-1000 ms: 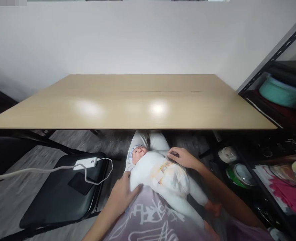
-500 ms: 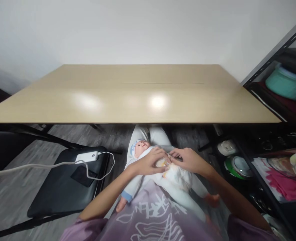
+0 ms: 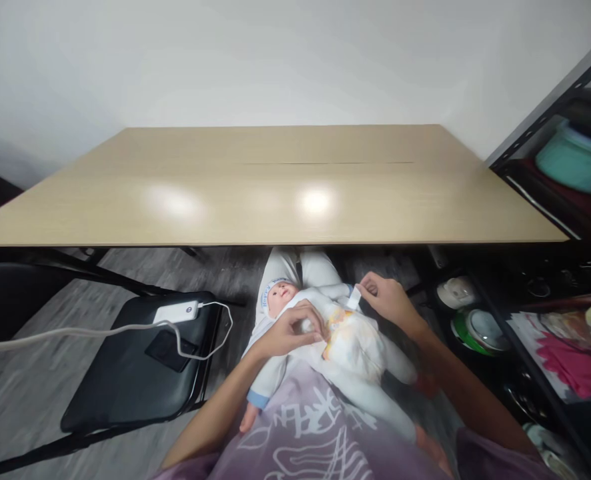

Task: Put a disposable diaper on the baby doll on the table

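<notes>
A baby doll (image 3: 295, 313) in a white suit and a cap lies on my lap, head toward the table. It wears a printed diaper (image 3: 348, 340) around its middle. My left hand (image 3: 291, 328) rests on the doll's chest with the fingers curled and pinched at the diaper's upper edge. My right hand (image 3: 388, 299) is lifted a little to the right and pinches a white diaper tab (image 3: 354, 298), pulled away from the diaper.
A long wooden table (image 3: 275, 193) stands just ahead, above my knees. A black chair (image 3: 135, 363) on the left carries a white power bank (image 3: 175, 311) and cable. Metal shelves (image 3: 540, 280) with bowls and cloths fill the right side.
Both hands were together on the doll's belly. Now my right hand has moved right and up, pulling the white tab off the diaper. My left hand stays on the chest.
</notes>
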Demonstrator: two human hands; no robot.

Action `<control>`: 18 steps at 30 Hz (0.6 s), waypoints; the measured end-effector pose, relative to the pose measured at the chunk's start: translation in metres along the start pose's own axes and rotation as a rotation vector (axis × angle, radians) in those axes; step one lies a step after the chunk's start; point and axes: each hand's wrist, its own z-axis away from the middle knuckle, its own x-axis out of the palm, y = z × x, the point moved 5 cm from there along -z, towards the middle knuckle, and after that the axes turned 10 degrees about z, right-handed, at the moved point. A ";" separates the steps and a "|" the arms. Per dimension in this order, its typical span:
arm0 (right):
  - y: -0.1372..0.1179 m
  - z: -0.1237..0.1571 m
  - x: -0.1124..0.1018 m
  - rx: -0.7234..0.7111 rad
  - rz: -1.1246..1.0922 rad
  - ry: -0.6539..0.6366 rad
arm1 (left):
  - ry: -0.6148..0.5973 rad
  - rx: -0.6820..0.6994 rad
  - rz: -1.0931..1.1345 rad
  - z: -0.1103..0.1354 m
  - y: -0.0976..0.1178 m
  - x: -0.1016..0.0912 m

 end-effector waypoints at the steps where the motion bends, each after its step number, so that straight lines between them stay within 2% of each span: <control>1: 0.001 -0.003 0.000 0.001 0.024 -0.001 | 0.002 -0.012 0.050 0.004 -0.004 -0.003; 3: -0.013 -0.002 0.002 -0.068 0.018 -0.025 | -0.021 -0.039 0.131 0.013 -0.012 -0.008; 6: -0.063 0.008 0.012 -0.332 -0.089 -0.146 | -0.066 -0.061 0.192 0.022 -0.017 -0.009; 8: -0.095 0.018 0.019 -0.521 -0.114 -0.296 | -0.020 -0.054 0.156 0.023 -0.014 -0.008; 10: -0.107 0.024 0.017 -0.580 -0.079 -0.362 | 0.060 -0.051 0.013 0.023 -0.007 -0.004; 13: -0.091 0.028 -0.003 -0.446 -0.042 -0.363 | 0.088 -0.092 -0.295 0.019 0.006 0.005; 16: -0.061 0.046 -0.021 -0.292 -0.050 -0.513 | 0.002 -0.127 -0.518 0.004 0.017 0.009; 18: -0.046 0.062 -0.027 -0.232 -0.081 -0.612 | -0.085 -0.150 -0.640 -0.021 0.021 0.010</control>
